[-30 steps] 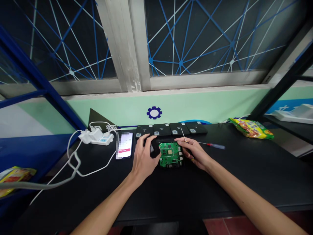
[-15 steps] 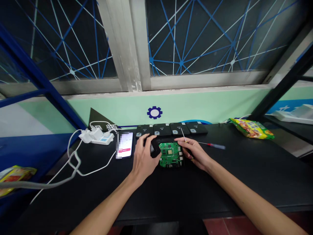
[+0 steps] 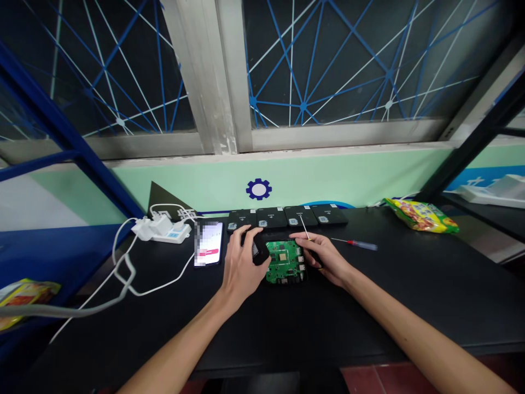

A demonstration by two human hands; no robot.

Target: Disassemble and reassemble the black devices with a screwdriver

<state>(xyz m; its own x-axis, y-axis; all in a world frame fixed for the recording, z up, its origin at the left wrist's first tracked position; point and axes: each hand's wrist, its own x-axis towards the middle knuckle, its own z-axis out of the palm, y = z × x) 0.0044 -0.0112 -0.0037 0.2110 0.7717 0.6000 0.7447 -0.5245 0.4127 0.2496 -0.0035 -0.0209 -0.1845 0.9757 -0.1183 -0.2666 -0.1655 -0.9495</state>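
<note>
Green board, hands at side edges

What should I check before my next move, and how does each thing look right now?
1. Left hand has hold of the black object: ok, fingers curled around it.
2. Right hand has the thin-shafted tool: ok, held, shaft pointing away from you.
3. Circuit board in sight: ok, green face showing between the hands.
4. Board's screws: cannot tell, details too small.
5. Red-collared screwdriver out of the way: ok, lying apart, beyond the right hand.
6. White cable off the board: ok, lying well to its left.
</note>
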